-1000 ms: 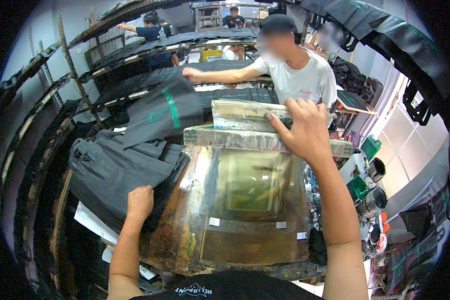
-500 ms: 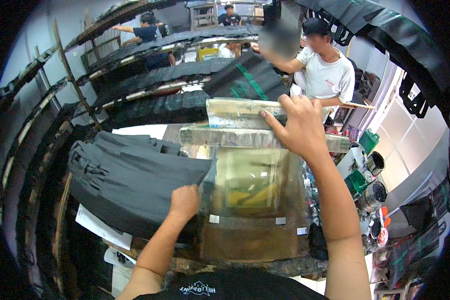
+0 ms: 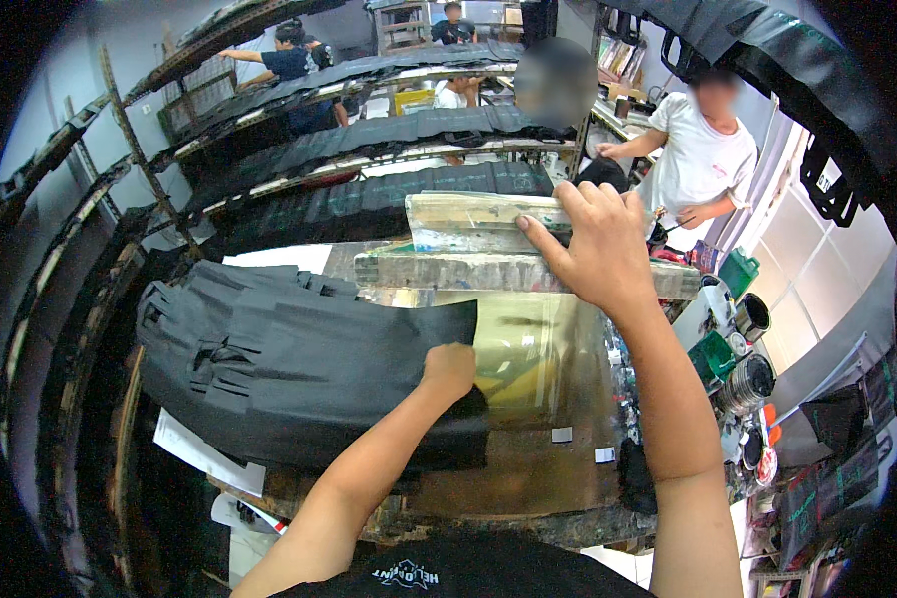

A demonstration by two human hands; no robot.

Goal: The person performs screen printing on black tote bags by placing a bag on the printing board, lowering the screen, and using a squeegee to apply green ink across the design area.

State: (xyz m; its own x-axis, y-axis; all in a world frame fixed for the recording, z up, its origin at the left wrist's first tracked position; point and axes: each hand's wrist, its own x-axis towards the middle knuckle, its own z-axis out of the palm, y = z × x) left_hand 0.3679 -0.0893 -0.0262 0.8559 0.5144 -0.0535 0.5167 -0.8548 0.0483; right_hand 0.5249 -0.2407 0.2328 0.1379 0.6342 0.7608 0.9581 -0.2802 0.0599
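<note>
In the head view, the two hands are held apart. The black cloth (image 3: 349, 339) is spread across the left side of the table (image 3: 528, 488). Its edge is held in the closed left hand (image 3: 449, 369), over the middle of the table; the fingertips are hidden. The scraper (image 3: 448, 221) is gripped by the right hand (image 3: 608, 239) at the far end of the table, above a wooden bar (image 3: 439, 271). The cloth should be pulled gently and evenly, so no folds are made. The scraper should be held high, so nothing is bumped.
</note>
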